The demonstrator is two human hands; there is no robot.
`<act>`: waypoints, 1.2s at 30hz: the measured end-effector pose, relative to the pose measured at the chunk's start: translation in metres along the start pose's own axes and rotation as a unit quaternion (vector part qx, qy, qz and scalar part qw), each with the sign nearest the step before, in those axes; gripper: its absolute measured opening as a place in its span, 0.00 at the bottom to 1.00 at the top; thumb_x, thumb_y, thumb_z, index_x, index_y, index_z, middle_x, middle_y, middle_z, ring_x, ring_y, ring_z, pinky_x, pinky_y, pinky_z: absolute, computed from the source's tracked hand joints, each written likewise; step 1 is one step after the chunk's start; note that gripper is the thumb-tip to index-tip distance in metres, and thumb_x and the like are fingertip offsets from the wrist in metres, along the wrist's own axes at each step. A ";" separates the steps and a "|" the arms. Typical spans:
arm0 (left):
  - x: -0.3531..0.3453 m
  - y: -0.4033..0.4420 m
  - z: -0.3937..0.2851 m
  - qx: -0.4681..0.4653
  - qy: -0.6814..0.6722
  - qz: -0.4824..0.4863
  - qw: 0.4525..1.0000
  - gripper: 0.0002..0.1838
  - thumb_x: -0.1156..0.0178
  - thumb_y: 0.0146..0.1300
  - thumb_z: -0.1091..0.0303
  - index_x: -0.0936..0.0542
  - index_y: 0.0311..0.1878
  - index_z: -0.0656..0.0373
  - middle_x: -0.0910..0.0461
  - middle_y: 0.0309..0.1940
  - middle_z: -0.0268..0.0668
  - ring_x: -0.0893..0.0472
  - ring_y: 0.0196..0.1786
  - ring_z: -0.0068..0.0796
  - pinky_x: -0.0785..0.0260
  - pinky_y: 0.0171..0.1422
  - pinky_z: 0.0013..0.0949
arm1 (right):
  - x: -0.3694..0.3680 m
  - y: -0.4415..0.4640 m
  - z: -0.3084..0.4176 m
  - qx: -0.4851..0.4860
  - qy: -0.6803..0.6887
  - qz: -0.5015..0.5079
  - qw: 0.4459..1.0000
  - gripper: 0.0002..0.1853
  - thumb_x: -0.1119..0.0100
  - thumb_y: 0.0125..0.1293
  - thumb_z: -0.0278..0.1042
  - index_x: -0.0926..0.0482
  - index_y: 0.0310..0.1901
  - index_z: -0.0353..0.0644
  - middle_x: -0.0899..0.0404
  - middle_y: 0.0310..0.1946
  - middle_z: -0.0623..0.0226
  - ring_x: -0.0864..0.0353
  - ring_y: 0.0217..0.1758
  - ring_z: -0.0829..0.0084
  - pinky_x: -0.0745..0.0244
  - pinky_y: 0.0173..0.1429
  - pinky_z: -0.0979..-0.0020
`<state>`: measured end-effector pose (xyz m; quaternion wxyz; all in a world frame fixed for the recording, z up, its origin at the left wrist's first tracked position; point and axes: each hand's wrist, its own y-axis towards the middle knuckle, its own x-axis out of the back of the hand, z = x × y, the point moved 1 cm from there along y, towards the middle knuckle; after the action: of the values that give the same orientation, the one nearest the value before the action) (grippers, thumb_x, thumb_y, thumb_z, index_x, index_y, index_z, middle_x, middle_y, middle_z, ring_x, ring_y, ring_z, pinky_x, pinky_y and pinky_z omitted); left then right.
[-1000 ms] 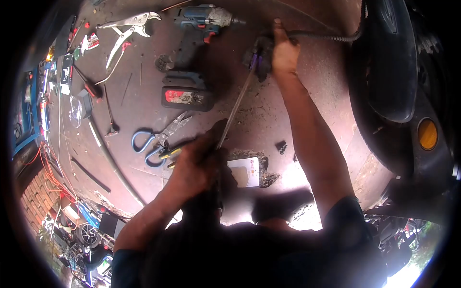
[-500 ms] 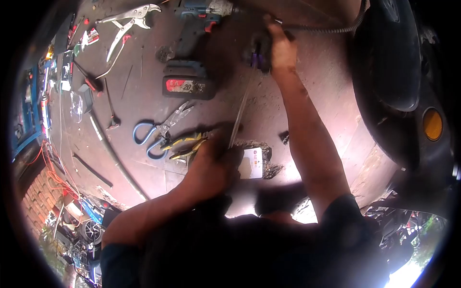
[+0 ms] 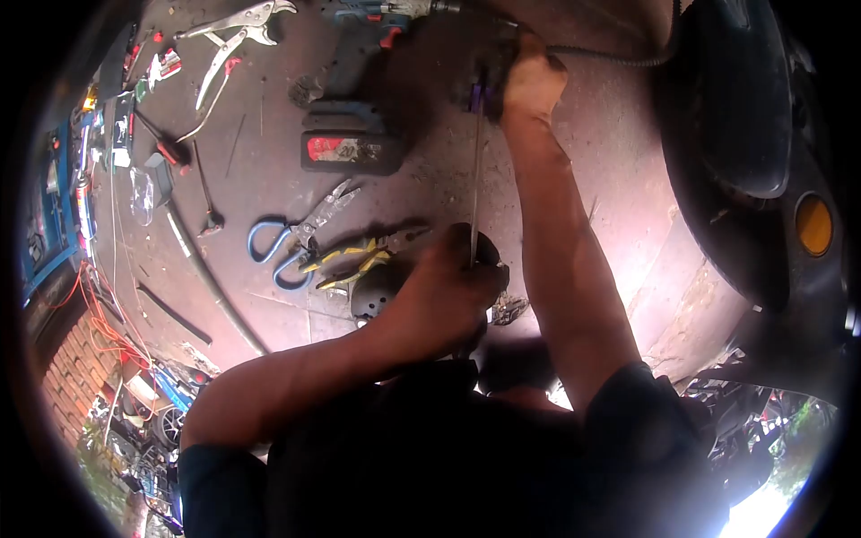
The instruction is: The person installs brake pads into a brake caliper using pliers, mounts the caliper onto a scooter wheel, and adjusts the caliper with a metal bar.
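My left hand (image 3: 453,291) is closed around the dark handle end of what looks like a screwdriver (image 3: 475,184), whose long thin metal shaft points away from me. The shaft's far end meets a purple piece (image 3: 481,97) on a dark part (image 3: 491,76). My right hand (image 3: 535,81) is closed on that dark part, which lies in shadow, so its exact kind is unclear. A black corrugated cable sleeve (image 3: 619,59) runs off to the right behind this hand. Yellow-handled pliers (image 3: 363,260) lie just beyond my left hand.
Blue-handled scissors (image 3: 300,238) and a cordless drill with its battery (image 3: 350,151) lie on the surface. Locking pliers (image 3: 229,40), a red-handled screwdriver (image 3: 166,143) and a long tube (image 3: 211,282) are at left. A dark vehicle panel with an orange reflector (image 3: 813,224) stands at right.
My left hand has moved right and slightly up, bringing the shaft nearly straight away from me. It now covers most of the white card-like item. My right hand has shifted only slightly.
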<state>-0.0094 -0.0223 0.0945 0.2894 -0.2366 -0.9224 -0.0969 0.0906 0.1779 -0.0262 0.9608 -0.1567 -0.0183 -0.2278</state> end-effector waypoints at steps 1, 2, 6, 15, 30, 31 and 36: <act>-0.001 0.002 -0.001 0.017 -0.025 0.007 1.000 0.07 0.42 0.48 0.75 0.25 0.31 0.67 0.25 0.34 0.53 0.24 0.43 0.53 0.29 0.49 0.46 | 0.001 -0.002 -0.002 0.005 0.005 -0.014 1.000 0.22 0.41 0.61 0.42 0.19 0.35 0.22 0.15 0.32 0.46 0.21 0.32 0.62 0.27 0.44 0.61; -0.002 0.003 -0.005 0.096 -0.117 0.003 0.988 0.08 0.43 0.48 0.74 0.26 0.32 0.67 0.25 0.34 0.53 0.24 0.43 0.53 0.29 0.49 0.46 | 0.000 -0.002 -0.004 0.012 0.011 -0.028 0.999 0.24 0.42 0.60 0.43 0.21 0.32 0.21 0.17 0.29 0.41 0.22 0.31 0.60 0.28 0.43 0.59; -0.002 0.011 -0.013 0.260 -0.292 0.017 0.920 0.11 0.43 0.51 0.74 0.27 0.36 0.70 0.24 0.35 0.56 0.22 0.44 0.53 0.28 0.49 0.45 | 0.003 0.000 -0.011 0.037 -0.019 -0.022 0.999 0.22 0.41 0.62 0.42 0.19 0.33 0.22 0.15 0.31 0.45 0.20 0.33 0.62 0.26 0.44 0.61; -0.001 0.023 -0.018 0.359 -0.385 0.056 0.849 0.18 0.44 0.58 0.72 0.30 0.46 0.77 0.22 0.39 0.61 0.18 0.46 0.52 0.26 0.50 0.44 | 0.007 0.007 -0.021 0.004 0.014 -0.041 0.999 0.12 0.41 0.65 0.36 0.13 0.41 0.38 0.12 0.35 0.53 0.13 0.36 0.62 0.20 0.44 0.64; -0.003 0.021 -0.015 0.332 -0.374 0.064 0.864 0.21 0.45 0.60 0.67 0.29 0.50 0.76 0.23 0.45 0.64 0.20 0.50 0.55 0.28 0.56 0.47 | 0.008 -0.019 0.006 0.099 -0.199 -0.094 0.970 0.25 0.50 0.71 0.52 0.14 0.46 0.36 0.15 0.42 0.41 0.17 0.54 0.49 0.28 0.61 0.59; -0.005 0.020 -0.016 0.339 -0.380 0.058 0.859 0.18 0.45 0.60 0.68 0.27 0.47 0.74 0.23 0.44 0.62 0.20 0.49 0.55 0.28 0.55 0.47 | 0.011 -0.007 -0.005 0.051 -0.213 -0.053 0.974 0.24 0.48 0.71 0.51 0.14 0.48 0.38 0.15 0.44 0.42 0.17 0.55 0.49 0.28 0.61 0.59; -0.005 0.015 -0.005 0.140 -0.170 0.077 0.972 0.07 0.44 0.57 0.74 0.22 0.39 0.65 0.20 0.42 0.53 0.21 0.47 0.51 0.27 0.52 0.45 | 0.002 0.026 -0.051 0.166 -0.115 -0.058 0.978 0.11 0.42 0.65 0.34 0.17 0.42 0.36 0.14 0.34 0.51 0.13 0.36 0.56 0.20 0.43 0.61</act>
<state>0.0034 -0.0127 0.0963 0.1653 -0.2772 -0.9414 0.0976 0.1025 0.1832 -0.0819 0.9500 -0.0183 -0.1756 -0.2575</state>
